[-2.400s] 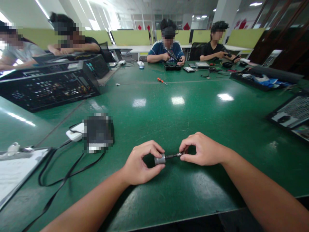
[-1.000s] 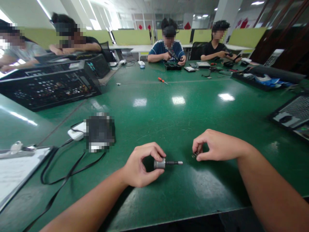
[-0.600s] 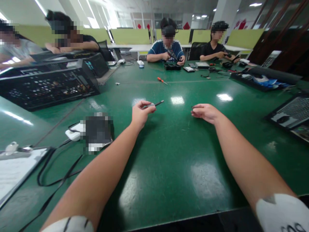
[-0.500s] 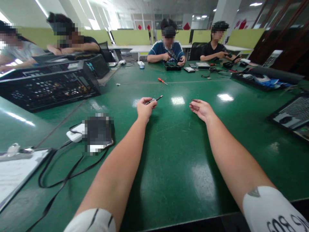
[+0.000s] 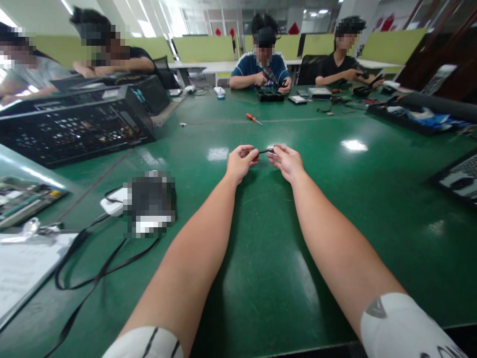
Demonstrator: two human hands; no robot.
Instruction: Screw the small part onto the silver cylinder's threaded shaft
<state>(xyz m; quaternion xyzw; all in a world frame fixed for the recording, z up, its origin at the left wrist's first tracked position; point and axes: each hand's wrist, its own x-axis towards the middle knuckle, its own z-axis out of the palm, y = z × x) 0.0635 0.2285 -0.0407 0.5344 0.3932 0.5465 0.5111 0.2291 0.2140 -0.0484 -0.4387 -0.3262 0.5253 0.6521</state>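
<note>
My left hand (image 5: 239, 165) is closed around a slim dark rod (image 5: 264, 150), held roughly level just above the green table (image 5: 261, 238). Its free end points right and reaches the fingertips of my right hand (image 5: 289, 163). My right fingers are pinched at that end, with a small light-coloured sliver below them; what exactly they hold is too small to make out. Farther off, beyond both hands, lies a screwdriver (image 5: 253, 118) with an orange-red handle.
Left of my arm are a pixelated dark device (image 5: 151, 201), a black strap (image 5: 100, 273) and a clipboard (image 5: 33, 268). Black computer cases (image 5: 74, 124) stand at the far left. Several people sit around; one across the table (image 5: 261, 69) handles a power tool.
My two hands have come together, the right one moving left and the left one slightly right. The rod's end now meets my right fingertips. The view has shifted a little.
</note>
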